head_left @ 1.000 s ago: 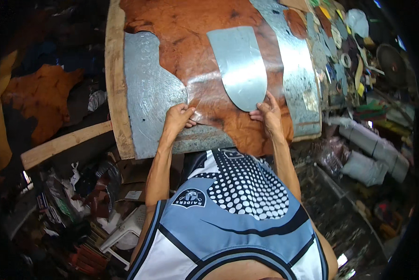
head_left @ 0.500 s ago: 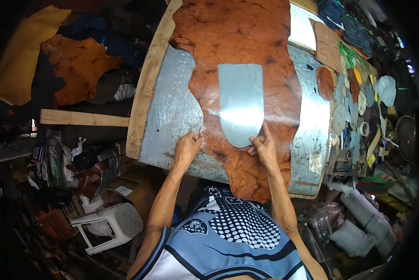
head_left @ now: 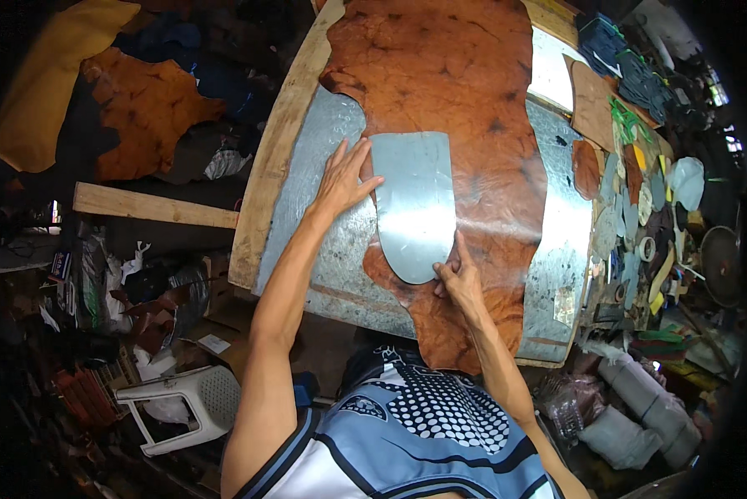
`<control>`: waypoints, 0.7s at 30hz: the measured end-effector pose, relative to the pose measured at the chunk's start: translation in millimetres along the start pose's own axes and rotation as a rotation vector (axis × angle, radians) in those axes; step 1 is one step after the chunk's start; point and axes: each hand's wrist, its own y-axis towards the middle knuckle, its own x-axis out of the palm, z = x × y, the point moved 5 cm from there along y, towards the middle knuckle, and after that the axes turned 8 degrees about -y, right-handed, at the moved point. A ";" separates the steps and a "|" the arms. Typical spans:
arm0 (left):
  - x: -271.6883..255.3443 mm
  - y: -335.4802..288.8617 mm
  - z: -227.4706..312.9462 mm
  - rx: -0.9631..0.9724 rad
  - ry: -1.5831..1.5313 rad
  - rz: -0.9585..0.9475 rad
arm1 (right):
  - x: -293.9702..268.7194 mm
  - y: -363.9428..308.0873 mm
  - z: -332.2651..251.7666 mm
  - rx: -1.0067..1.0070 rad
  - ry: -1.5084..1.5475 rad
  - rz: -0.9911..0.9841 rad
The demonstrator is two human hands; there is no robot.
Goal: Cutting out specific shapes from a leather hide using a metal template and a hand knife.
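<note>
A flat grey U-shaped template (head_left: 415,208), shiny like metal, lies on a brown mottled leather hide (head_left: 498,170), its rounded end toward me. Along the template's upper left edge, my left hand (head_left: 344,179) rests with fingers outstretched and thumb spread, the thumb tip at the edge. My right hand (head_left: 462,280) grips the template's lower right curve, with the thumb by the rim, the index finger along the side and the other fingers curled. The template's left side sits near the hide's uneven left edge.
Beneath the hide is a worktable with a scratched grey metal top (head_left: 307,187) and a wooden border (head_left: 275,158). Leather pieces, a tape roll (head_left: 646,248) and green cord (head_left: 630,121) crowd the right. A white plastic stool (head_left: 186,407) stands lower left. Wrapped rolls (head_left: 648,391) lie lower right.
The template has shifted left across the hide, toward its left edge. My left hand has left the hide's edge, moved up and opened beside the template. My right hand has followed the template.
</note>
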 end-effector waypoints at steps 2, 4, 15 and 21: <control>8.7 15.0 -11.4 0.001 0.066 -0.103 | 0.6 -1.8 -1.9 0.011 -0.016 0.005; 12.9 21.3 -17.2 0.009 0.111 -0.193 | 0.4 -5.1 -6.6 0.015 -0.019 0.010; 21.1 8.2 -36.4 0.050 0.065 -0.017 | -47.4 -21.0 -0.6 0.001 0.516 0.181; 5.7 28.3 -31.7 -0.052 -0.361 0.011 | -66.4 -58.1 -89.8 -0.694 -0.515 0.616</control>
